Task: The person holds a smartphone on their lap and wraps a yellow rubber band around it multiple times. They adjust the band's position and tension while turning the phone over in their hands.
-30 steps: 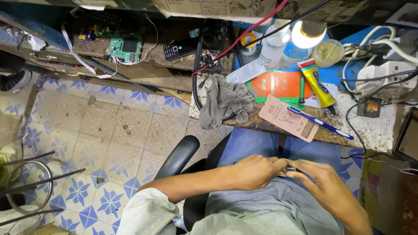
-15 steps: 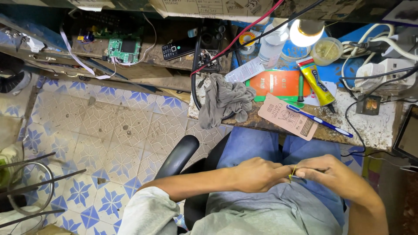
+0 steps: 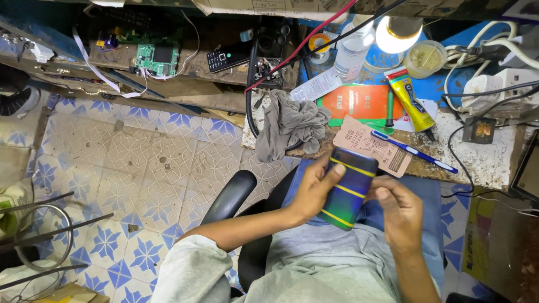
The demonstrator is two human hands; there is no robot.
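Tiled blue-and-white floor (image 3: 140, 168) fills the left; a cluttered workbench (image 3: 483, 160) runs along the far right, tools within reach. Over the lap, a dark phone (image 3: 349, 188) bound by yellow bands stands tilted: left hand (image 3: 314, 191) wraps its left edge, steadying it, while right hand (image 3: 400, 210) pinches the right side.

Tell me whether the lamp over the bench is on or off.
On. The lamp glows bright white, washed out against the dim bench, above the yellow tube.

2 hands (image 3: 314, 191), 1 phone (image 3: 351, 188)
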